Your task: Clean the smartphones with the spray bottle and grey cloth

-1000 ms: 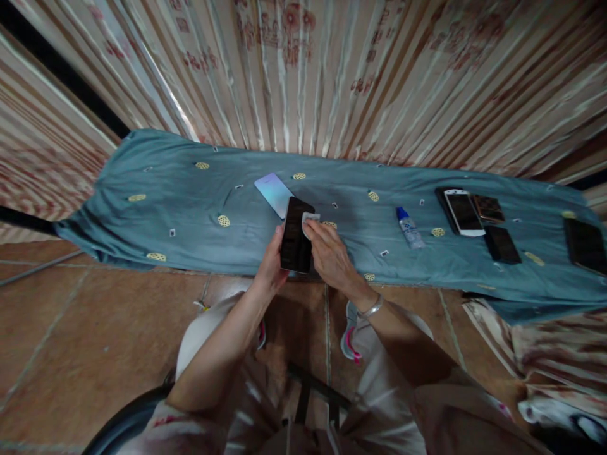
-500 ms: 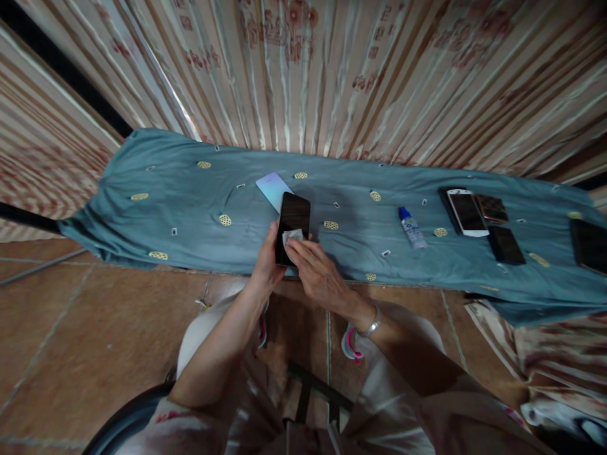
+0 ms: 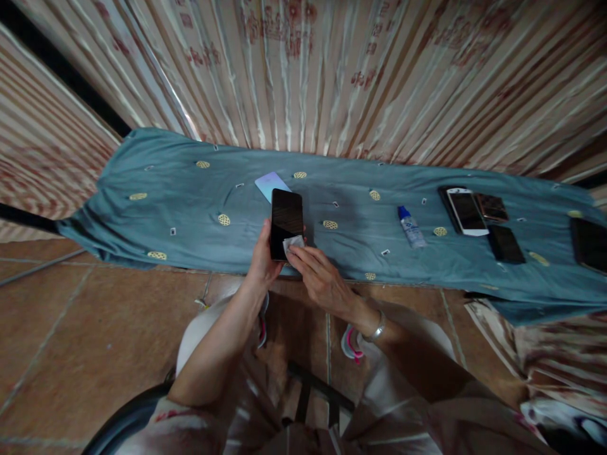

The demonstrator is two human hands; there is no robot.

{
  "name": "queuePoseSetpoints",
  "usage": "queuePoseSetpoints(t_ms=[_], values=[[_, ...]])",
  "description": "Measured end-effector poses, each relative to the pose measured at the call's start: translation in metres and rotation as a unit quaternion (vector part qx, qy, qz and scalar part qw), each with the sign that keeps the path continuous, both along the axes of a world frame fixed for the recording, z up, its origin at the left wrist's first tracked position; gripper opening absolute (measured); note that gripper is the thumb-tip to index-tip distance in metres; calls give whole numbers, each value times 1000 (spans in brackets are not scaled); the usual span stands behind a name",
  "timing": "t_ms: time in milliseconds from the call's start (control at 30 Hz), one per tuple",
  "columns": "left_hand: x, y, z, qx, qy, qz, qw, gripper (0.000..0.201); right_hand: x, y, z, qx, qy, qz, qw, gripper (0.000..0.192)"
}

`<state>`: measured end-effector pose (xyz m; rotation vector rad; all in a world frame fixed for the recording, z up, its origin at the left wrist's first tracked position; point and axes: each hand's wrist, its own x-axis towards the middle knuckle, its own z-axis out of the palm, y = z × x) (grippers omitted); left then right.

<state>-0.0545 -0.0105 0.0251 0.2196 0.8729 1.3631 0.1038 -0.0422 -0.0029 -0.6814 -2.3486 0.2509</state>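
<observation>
My left hand (image 3: pixel 265 259) is wrapped round the lower left of a black smartphone (image 3: pixel 287 215), held with its dark screen up above the table. My right hand (image 3: pixel 320 275) pinches a small white wipe (image 3: pixel 293 242) and presses it on the lower right of the screen; whether it is cloth or paper I cannot tell. Just beyond the held phone lies a pale blue and lilac phone (image 3: pixel 271 183), partly covered from view by it. To the right, a clear bottle with a blue cap (image 3: pixel 411 229) lies on its side.
A teal patterned cloth (image 3: pixel 190 202) covers the long narrow table. At its right lie a white phone (image 3: pixel 467 212), a brown checked item (image 3: pixel 492 207), a dark flat item (image 3: pixel 506 245) and another dark device (image 3: pixel 588 243). A pleated curtain (image 3: pixel 294 88) hangs behind.
The held phone has shifted slightly left and turned a little. My right hand and the wipe have slid from the middle of the screen toward its lower right corner.
</observation>
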Motion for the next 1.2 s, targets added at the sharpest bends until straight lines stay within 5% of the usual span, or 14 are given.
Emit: queuePoseSetpoints(t_ms=[167, 600, 1200], values=[[1, 2, -3, -15, 1, 48, 999, 38, 4, 4, -2, -24, 6, -30, 999, 57], [14, -8, 6, -24, -2, -28, 999, 45, 19, 34, -5, -136, 61, -136, 980, 52], [26, -21, 3, 26, 39, -109, 993, 41, 38, 73, -8, -106, 93, -215, 966, 43]])
